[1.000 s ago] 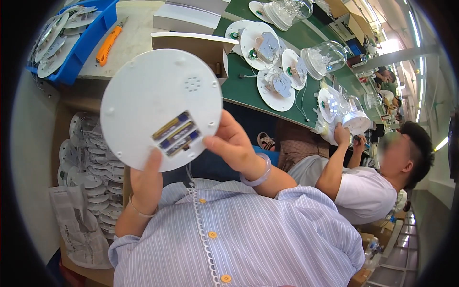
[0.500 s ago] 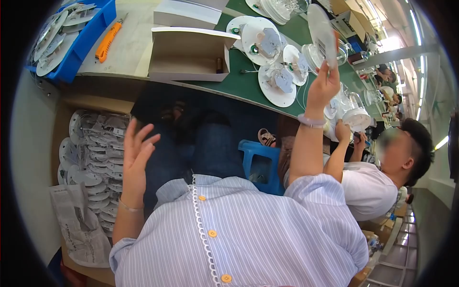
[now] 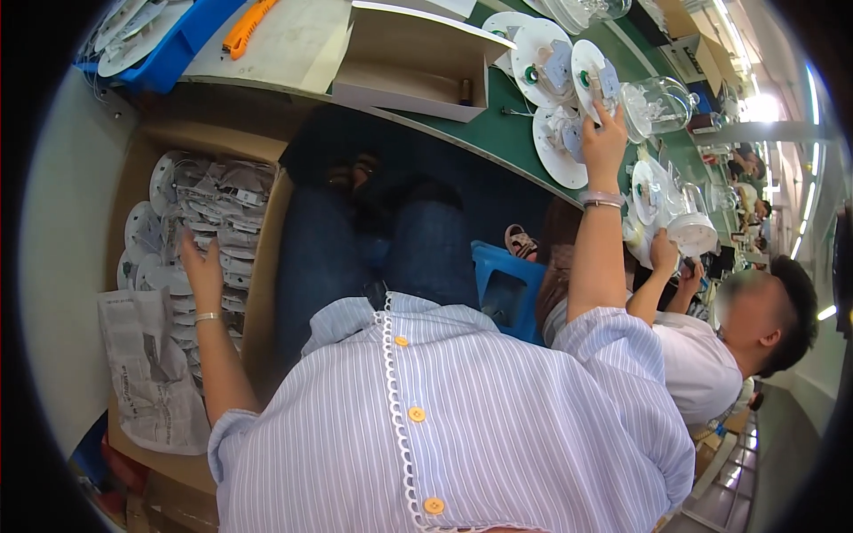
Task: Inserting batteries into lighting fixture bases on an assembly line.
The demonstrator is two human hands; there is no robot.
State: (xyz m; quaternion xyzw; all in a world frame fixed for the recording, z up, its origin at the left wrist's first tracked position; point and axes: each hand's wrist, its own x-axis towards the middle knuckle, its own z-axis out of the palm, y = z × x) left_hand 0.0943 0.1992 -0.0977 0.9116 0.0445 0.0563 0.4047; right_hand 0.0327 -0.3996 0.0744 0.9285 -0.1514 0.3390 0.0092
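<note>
My right hand (image 3: 604,142) is at the green table with its fingers closed on the near edge of a round white lamp plate (image 3: 585,67), which has wires and a metallic part on its face. More such lamp plates (image 3: 558,164) lie beside it. Down at my left, my left hand (image 3: 203,266) reaches over the open cardboard box (image 3: 267,258), fingers apart, at the stacked, wrapped white lamp plates (image 3: 235,209). Its fingertips are close to the stack; whether they touch it I cannot tell.
An open white carton (image 3: 400,93) with a small brown cylinder stands on the table. An orange cutter knife (image 3: 249,28) and a blue bin (image 3: 169,67) of plates are at the far left. Clear domes (image 3: 662,105) stand right, near a co-worker (image 3: 689,360). A blue stool (image 3: 506,280) is below.
My right hand has come down from above the clear domes to the plates on the table. My left hand has moved left and down to the box. The whole view has shifted.
</note>
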